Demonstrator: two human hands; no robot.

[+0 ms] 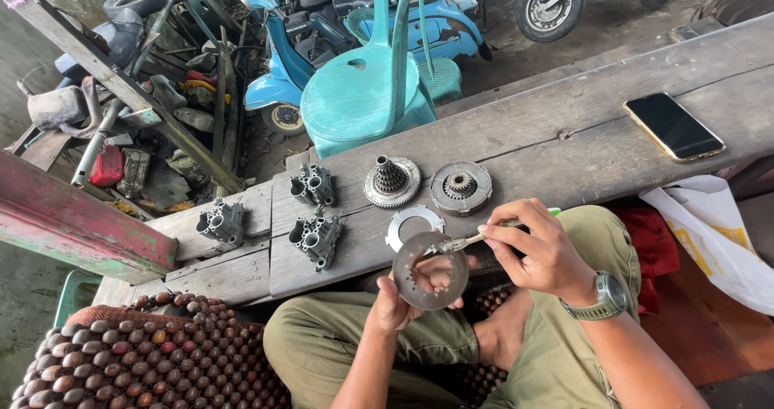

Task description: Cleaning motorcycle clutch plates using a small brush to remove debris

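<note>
Olive trousers [339, 336] and a beaded mat [145, 352] fill the near edge, with the knees drawn up. Just beyond them a toothed disc [430, 270] is held upright by the left hand [395, 300], the fingers clamped on its lower rim. A brush [468, 240] is pinched in the right hand [536, 252] — its fingers closed together on the handle — and its tip is laid against the disc's upper edge. A watch [606, 298] is worn on that wrist. On the plank [564, 127] beyond, a flat ring [414, 222], two geared hubs [392, 181] and three carburettors [316, 240] are laid out; far right, a phone [673, 126]. Farther off, a teal chair [371, 87] and scooters are seen.
</note>
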